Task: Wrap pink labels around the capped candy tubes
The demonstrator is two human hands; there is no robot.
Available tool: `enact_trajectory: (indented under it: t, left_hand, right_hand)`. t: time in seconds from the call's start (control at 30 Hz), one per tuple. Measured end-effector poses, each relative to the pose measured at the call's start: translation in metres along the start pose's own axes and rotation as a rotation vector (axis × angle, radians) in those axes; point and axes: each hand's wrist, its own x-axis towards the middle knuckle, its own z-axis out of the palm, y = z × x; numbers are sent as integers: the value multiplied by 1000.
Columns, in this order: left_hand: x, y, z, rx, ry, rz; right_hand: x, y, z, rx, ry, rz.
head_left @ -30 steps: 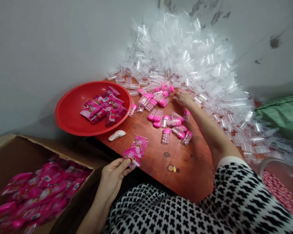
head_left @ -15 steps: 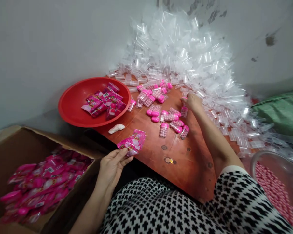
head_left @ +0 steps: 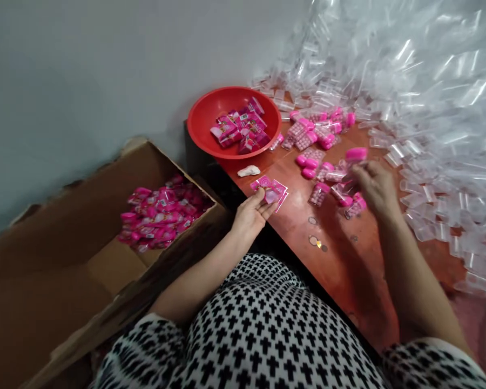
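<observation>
My left hand (head_left: 251, 215) pinches a small stack of pink printed packets (head_left: 272, 189) at the near-left edge of the reddish wooden table (head_left: 348, 259). My right hand (head_left: 375, 186) is closed on a clear tube with a pink cap (head_left: 353, 158), lifted just above a scatter of filled pink-capped tubes (head_left: 319, 162) on the table. Its fingers are slightly blurred.
A red bowl (head_left: 204, 116) holding pink packets stands at the table's far-left corner. A large heap of empty clear tubes (head_left: 425, 102) covers the back and right. An open cardboard box (head_left: 85, 237) with many pink packets stands at the left. A small white lump (head_left: 248, 170) lies near the bowl.
My right hand has pulled back from the far tubes, now holding a pink-capped tube. The camera has swung left, showing more of the box. My left hand keeps its packets.
</observation>
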Motion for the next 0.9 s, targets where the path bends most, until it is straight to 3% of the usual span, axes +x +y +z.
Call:
enact_trajectory:
  t: [0.13,0.27,0.43,0.57,0.77,0.9]
  left_hand:
    - [0,-7,5,-14,-54,-6]
    - [-1,-14,8,-28,-143,-4]
    - [-6,-19,10,-2,-179,10]
    - [-7,-17,8,50,-208,15]
    - [-4,-9,6,212,-355,74]
    - [-4,-10,8,266,-451,114]
  right_hand:
    - [-86,-50,65,471,-285,174]
    - [-114,-62,102,643,-228,218]
    - [-117,-58,115,698,-247,247]
    - [-121,-57,125,722,-183,255]
    - [-120,-53,128,704,-226,189]
    - [-119,-53,129,648,-149,135]
